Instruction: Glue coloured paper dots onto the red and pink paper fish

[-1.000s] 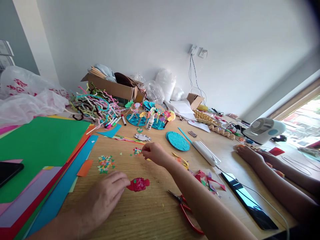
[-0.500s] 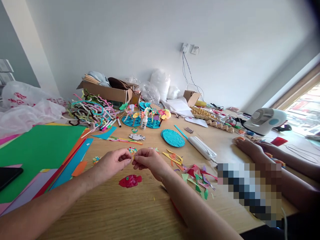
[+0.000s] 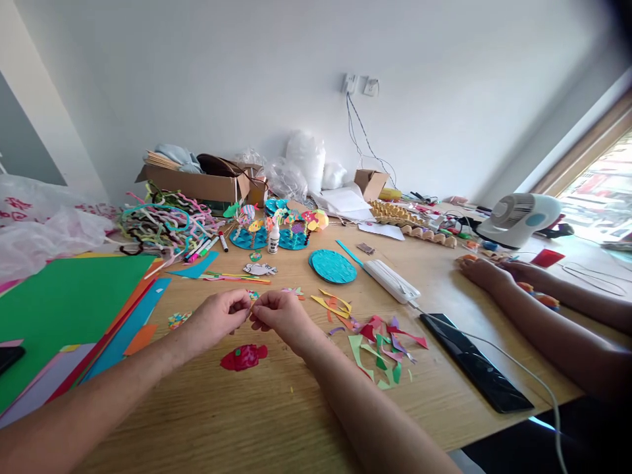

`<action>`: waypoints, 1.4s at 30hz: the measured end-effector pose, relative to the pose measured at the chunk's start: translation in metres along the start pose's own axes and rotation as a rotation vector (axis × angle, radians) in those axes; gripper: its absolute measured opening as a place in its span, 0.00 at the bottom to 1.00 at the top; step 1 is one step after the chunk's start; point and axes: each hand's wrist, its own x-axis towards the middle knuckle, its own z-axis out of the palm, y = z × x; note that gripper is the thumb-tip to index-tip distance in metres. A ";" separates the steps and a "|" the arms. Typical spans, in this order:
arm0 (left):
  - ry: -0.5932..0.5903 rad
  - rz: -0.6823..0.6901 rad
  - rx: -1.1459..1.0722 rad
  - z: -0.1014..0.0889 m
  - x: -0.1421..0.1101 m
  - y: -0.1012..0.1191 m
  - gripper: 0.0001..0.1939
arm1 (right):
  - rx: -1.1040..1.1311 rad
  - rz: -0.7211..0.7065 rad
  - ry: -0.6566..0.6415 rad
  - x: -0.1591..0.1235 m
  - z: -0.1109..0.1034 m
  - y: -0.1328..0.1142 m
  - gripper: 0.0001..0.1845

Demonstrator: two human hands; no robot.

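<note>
Above the wooden table, my left hand (image 3: 222,315) and my right hand (image 3: 281,316) meet with their fingertips pinched close together. Whatever they hold between them is too small to make out. Just below lies a red paper fish (image 3: 243,357) with a green eye, flat on the wood. Beyond my fingers is a grey and white paper fish (image 3: 260,269). Small coloured paper bits (image 3: 178,320) form a pile left of my left hand, with more bits partly hidden behind the hands.
Paper scraps (image 3: 380,349) and a black phone (image 3: 476,362) lie to the right. Coloured paper sheets (image 3: 93,289) cover the left. Farther back are a glue bottle (image 3: 273,238), blue discs (image 3: 334,266) and a power strip (image 3: 392,282). Another person's hands (image 3: 486,273) work at the right.
The view has turned slightly, so most things sit farther left in the picture. My hands stay pinched together above the red fish.
</note>
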 end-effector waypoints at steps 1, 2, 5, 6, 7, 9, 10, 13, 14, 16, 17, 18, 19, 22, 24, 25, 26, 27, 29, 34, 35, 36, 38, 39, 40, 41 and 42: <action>-0.004 0.002 0.004 0.000 0.001 -0.001 0.09 | -0.007 -0.005 0.002 0.000 0.000 0.001 0.07; -0.008 0.003 0.010 0.001 0.001 -0.001 0.09 | -0.014 -0.009 0.001 0.000 -0.001 0.001 0.07; -0.021 0.004 0.031 0.001 0.001 -0.002 0.10 | -0.022 -0.006 -0.006 -0.002 -0.001 0.000 0.08; -0.025 0.003 0.041 0.000 0.000 -0.002 0.10 | -0.019 0.002 -0.010 -0.002 0.000 0.000 0.09; -0.031 0.003 0.053 0.000 -0.001 -0.002 0.10 | -0.015 0.015 -0.013 -0.002 0.000 -0.001 0.10; -0.037 0.003 0.086 0.000 -0.002 -0.003 0.10 | -0.009 0.042 -0.009 -0.001 0.000 0.000 0.10; -0.037 0.003 0.108 -0.001 -0.002 -0.003 0.10 | -0.008 0.049 -0.004 0.001 0.000 0.002 0.10; -0.010 0.005 0.207 -0.003 0.001 -0.008 0.08 | -0.054 0.029 0.037 0.007 -0.002 0.010 0.08; 0.003 0.005 0.247 -0.003 0.003 -0.010 0.07 | -0.104 -0.002 0.056 0.008 -0.004 0.013 0.07; 0.023 0.006 0.329 -0.004 0.008 -0.016 0.06 | -0.286 -0.096 0.097 0.009 -0.008 0.017 0.06; 0.026 0.007 0.368 -0.005 0.010 -0.019 0.06 | -0.401 -0.146 0.104 0.009 -0.009 0.017 0.07; 0.022 0.010 0.404 -0.005 0.012 -0.022 0.06 | -0.515 -0.191 0.094 0.007 -0.011 0.017 0.07; 0.014 0.014 0.439 -0.006 0.013 -0.025 0.06 | -0.612 -0.221 0.062 0.005 -0.013 0.016 0.08; 0.000 0.034 0.529 -0.011 0.013 -0.032 0.08 | -0.796 -0.254 -0.102 -0.003 -0.014 0.011 0.09; 0.012 0.052 0.572 -0.014 0.008 -0.033 0.07 | -0.880 -0.261 -0.180 -0.007 -0.014 0.008 0.09; 0.018 0.064 0.586 -0.015 0.003 -0.033 0.08 | -0.912 -0.269 -0.210 -0.008 -0.014 0.008 0.09; 0.020 0.077 0.594 -0.015 -0.002 -0.032 0.09 | -0.935 -0.282 -0.237 -0.009 -0.014 0.007 0.09; 0.011 0.091 0.598 -0.014 -0.009 -0.030 0.10 | -0.953 -0.296 -0.261 -0.009 -0.013 0.008 0.09; -0.031 0.125 0.587 -0.010 -0.024 -0.026 0.11 | -0.979 -0.319 -0.297 -0.009 -0.012 0.009 0.09; -0.117 0.264 0.548 0.006 -0.061 -0.019 0.13 | -1.021 -0.304 -0.308 -0.009 -0.011 0.008 0.07; -0.114 0.300 0.556 0.008 -0.066 -0.020 0.13 | -1.028 -0.303 -0.306 -0.009 -0.011 0.007 0.06; -0.110 0.329 0.565 0.009 -0.070 -0.022 0.14 | -1.033 -0.303 -0.309 -0.009 -0.010 0.006 0.07; -0.089 0.373 0.568 0.011 -0.075 -0.026 0.14 | -1.046 -0.301 -0.320 -0.009 -0.010 0.005 0.07; -0.078 0.387 0.563 0.011 -0.077 -0.028 0.14 | -1.050 -0.299 -0.329 -0.009 -0.009 0.004 0.07; -0.064 0.399 0.555 0.012 -0.078 -0.029 0.14 | -1.055 -0.296 -0.335 -0.009 -0.009 0.003 0.07; -0.055 0.408 0.545 0.012 -0.078 -0.031 0.14 | -1.060 -0.295 -0.340 -0.009 -0.009 0.003 0.07; -0.051 0.414 0.537 0.013 -0.079 -0.031 0.14 | -1.068 -0.294 -0.345 -0.009 -0.008 0.003 0.07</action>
